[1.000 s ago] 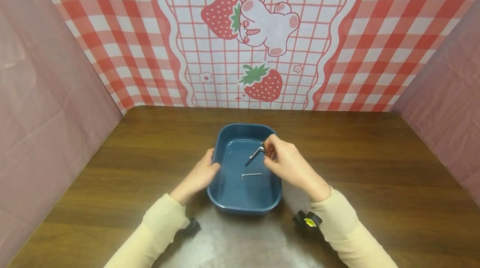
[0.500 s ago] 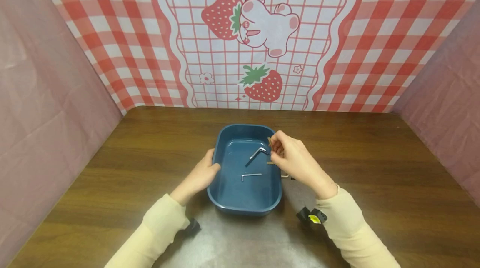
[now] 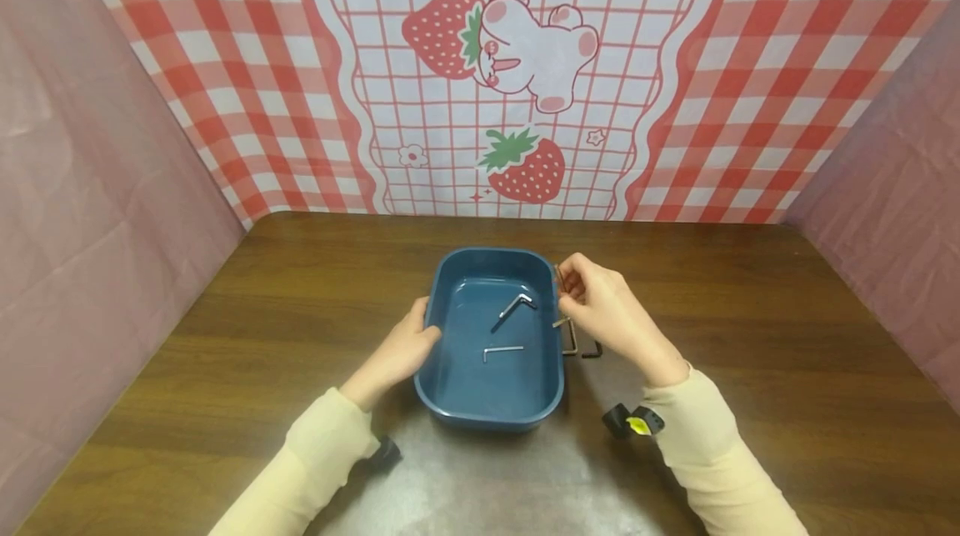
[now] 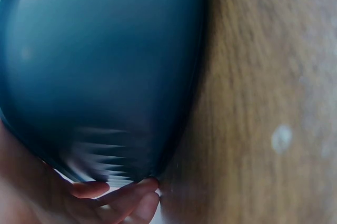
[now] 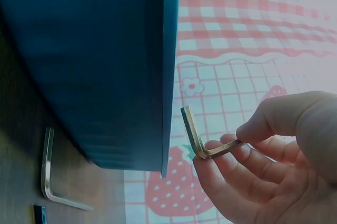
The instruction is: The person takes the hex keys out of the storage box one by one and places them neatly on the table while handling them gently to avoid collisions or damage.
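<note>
My left hand (image 3: 400, 346) holds the left rim of a deep blue rectangular tray (image 3: 487, 419), thumb over the edge and fingers against the outer wall. Just past the right rim, my right hand (image 3: 603, 303) pinches a brass-coloured hex key (image 5: 192, 132) between thumb and fingers, its bent end sticking out. Inside the tray lie a small silver hex key (image 3: 504, 349) and, farther back, a larger silver one (image 3: 513, 306) with dark parts; whether that is one key or two overlapping, I cannot tell.
On the wooden table (image 3: 720, 336), right beside the tray, lie another brass-coloured hex key (image 5: 46, 169) and a black hex key (image 3: 592, 352), both partly under the right hand in the head view. A strawberry-print cloth (image 3: 510, 52) hangs behind the table.
My right hand has moved right, from over the tray to outside its right rim, carrying the brass-coloured hex key. The keys on the table have come into view. My left hand has stayed put.
</note>
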